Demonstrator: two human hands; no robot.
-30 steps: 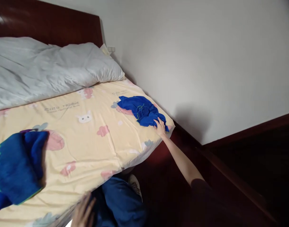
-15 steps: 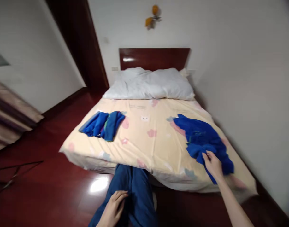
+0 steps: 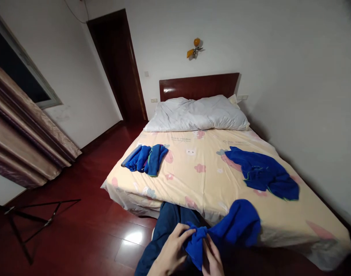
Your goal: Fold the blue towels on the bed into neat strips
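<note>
A blue towel (image 3: 235,224) is bunched above my lap, its loose part trailing right over the bed's front edge. My left hand (image 3: 173,247) grips a gathered end from the left, fingers closed. On the other side of that end, my right hand (image 3: 213,257) is also closed on the cloth, its fingertips partly hidden by it. Loosely spread blue towels (image 3: 267,172) with green edging lie on the right of the bed. On the left side, several folded or rolled blue towels (image 3: 143,159) sit side by side in a row.
The bed (image 3: 204,188) has a cream patterned sheet, with a pale grey quilt or pillows (image 3: 195,115) at the dark headboard (image 3: 200,88). A black tripod stand (image 3: 34,218) is on the red floor at left, near a curtain (image 3: 23,134). A wall runs along the right.
My right hand has lifted a blue towel from the right pile and brought it left to my lap. My left hand has taken hold of it too. The view has shifted left.
</note>
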